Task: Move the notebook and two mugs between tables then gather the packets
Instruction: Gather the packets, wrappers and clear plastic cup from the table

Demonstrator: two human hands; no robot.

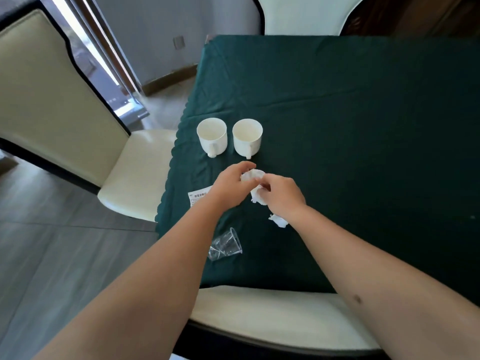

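Two white mugs (212, 137) (247, 138) stand side by side near the left edge of the green-clothed table (350, 113), handles toward me. Just in front of them my left hand (231, 187) pinches a small white packet (252, 174). My right hand (281, 196) grips another white packet (257, 197) right beside it. A third white packet (279, 221) lies loose on the cloth below my right wrist. A flat printed packet (198, 198) lies partly under my left wrist. No notebook is in view.
A clear plastic cup (225, 246) lies on its side near the front left corner. Cream chairs stand at the left (135, 175), at the front (272, 315) and at the far side (306, 14). Grey floor lies to the left.
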